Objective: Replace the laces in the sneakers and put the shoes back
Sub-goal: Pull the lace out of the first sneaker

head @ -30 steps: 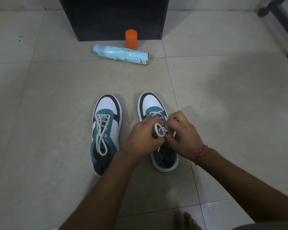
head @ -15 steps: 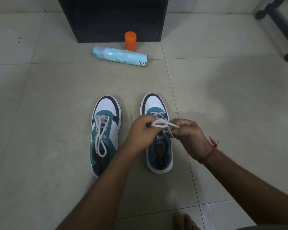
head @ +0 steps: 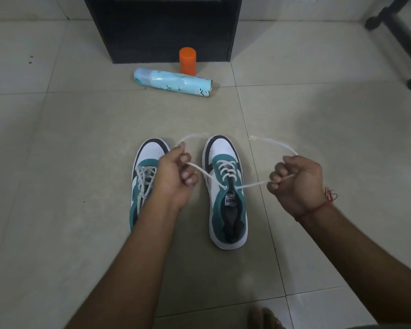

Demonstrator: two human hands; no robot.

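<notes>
Since the earlier frame the left hand point(head: 176, 176) and right hand point(head: 294, 184) have drawn apart, each gripping an end of the lace point(head: 252, 185) on the right sneaker point(head: 226, 186); knotting and shelving apparently remain.

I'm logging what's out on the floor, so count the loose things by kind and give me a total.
Sneakers: 2, the left sneaker and the right sneaker, whose lace both hands are pulling
Spray cans: 1, the light blue can lying on its side
Orange containers: 1, the orange container standing upright
Total: 4
</notes>
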